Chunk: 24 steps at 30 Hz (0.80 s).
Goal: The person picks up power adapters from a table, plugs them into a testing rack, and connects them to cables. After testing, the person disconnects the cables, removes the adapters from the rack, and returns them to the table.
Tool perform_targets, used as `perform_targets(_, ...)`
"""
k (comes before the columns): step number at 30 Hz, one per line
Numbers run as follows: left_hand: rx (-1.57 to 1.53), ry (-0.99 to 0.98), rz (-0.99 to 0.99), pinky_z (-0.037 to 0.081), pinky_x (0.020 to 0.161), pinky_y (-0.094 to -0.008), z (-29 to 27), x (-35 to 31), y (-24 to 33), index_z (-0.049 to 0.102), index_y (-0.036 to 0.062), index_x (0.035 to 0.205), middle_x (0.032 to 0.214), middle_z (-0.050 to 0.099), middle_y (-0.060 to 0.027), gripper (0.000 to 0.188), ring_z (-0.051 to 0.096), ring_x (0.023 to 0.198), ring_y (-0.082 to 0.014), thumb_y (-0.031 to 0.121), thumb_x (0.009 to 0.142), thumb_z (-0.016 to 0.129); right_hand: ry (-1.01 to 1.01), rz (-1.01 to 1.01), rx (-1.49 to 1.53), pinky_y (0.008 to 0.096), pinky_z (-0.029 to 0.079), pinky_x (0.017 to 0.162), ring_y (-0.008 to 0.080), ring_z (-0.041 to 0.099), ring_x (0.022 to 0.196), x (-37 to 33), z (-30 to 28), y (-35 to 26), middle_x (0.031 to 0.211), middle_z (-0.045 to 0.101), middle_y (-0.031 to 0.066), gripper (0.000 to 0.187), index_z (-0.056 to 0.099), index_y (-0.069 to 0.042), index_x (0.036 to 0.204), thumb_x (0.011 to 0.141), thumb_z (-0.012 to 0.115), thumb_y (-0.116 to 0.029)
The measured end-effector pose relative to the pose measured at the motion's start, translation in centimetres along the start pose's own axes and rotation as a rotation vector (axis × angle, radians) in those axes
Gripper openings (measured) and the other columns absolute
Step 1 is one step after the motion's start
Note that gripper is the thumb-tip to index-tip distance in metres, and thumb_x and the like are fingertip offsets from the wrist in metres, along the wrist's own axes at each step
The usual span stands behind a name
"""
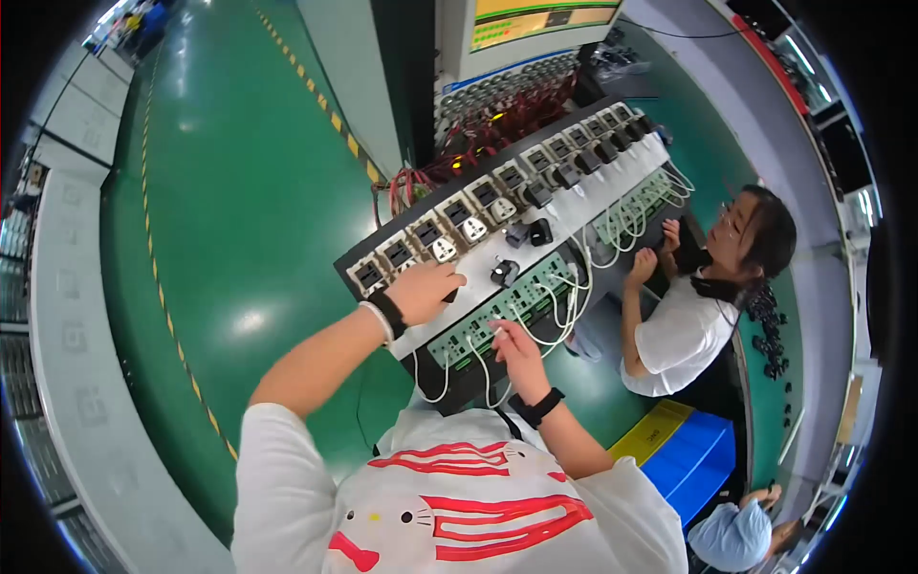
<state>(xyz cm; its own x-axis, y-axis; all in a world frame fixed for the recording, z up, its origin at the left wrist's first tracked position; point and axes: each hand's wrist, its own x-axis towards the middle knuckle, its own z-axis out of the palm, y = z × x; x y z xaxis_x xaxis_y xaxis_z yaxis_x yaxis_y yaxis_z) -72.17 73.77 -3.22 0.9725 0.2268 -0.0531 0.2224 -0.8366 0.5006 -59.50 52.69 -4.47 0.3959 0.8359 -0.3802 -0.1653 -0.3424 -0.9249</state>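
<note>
On the white top of a long test bench [402, 337], my left hand [424, 293] closes its fingers over a small black power adapter [451, 296], mostly hidden by the hand. My right hand [519, 351] pinches the end of a white cable [497, 329] at the green port board [462, 342]. Several white cables run from this board and hang over the near edge. Three loose black adapters lie to the right of my left hand, one with its prongs up [504, 274]. Behind them runs a row of sockets [427, 231], several filled with black adapters.
A co-worker in a white shirt [690, 330] has both hands at the bench's right end, by a second green board [631, 212]. Red wires [516, 120] and a lit screen [535, 24] are behind. A blue bin [693, 464] stands at lower right.
</note>
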Motion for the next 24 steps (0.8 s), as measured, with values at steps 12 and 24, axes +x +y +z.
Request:
perform_targets(12, 0.209, -0.150, 0.140, 0.043, 0.078, -0.0373, -3.4, -6.2, -4.5, 0.058, 0.0131, 0.095, 0.094, 0.057, -0.0030, 0.030, 0.053, 0.094, -0.0244, 0.001, 0.068, 0.054, 0.321, -0.218, -0.468, 0.0297, 0.048, 0.077, 0.0233, 0.056, 0.097, -6.3, -3.7, -0.1, 0.117, 0.051, 0.0155, 0.047, 0.044, 0.000, 0.128, 0.084, 0.058, -0.009)
perform_targets(24, 0.257, -0.048, 0.183, 0.046, 0.073, -0.0386, -3.1, -8.7, 1.2, 0.051, 0.0066, 0.093, 0.090, 0.052, -0.0104, 0.026, 0.053, 0.084, -0.0287, 0.011, 0.069, 0.060, -0.093, -0.416, -0.556, 0.0435, 0.041, 0.087, 0.0390, 0.052, 0.099, -1.5, 8.8, -1.1, 0.105, 0.057, 0.0233, 0.038, 0.049, 0.003, 0.116, 0.089, 0.051, -0.022)
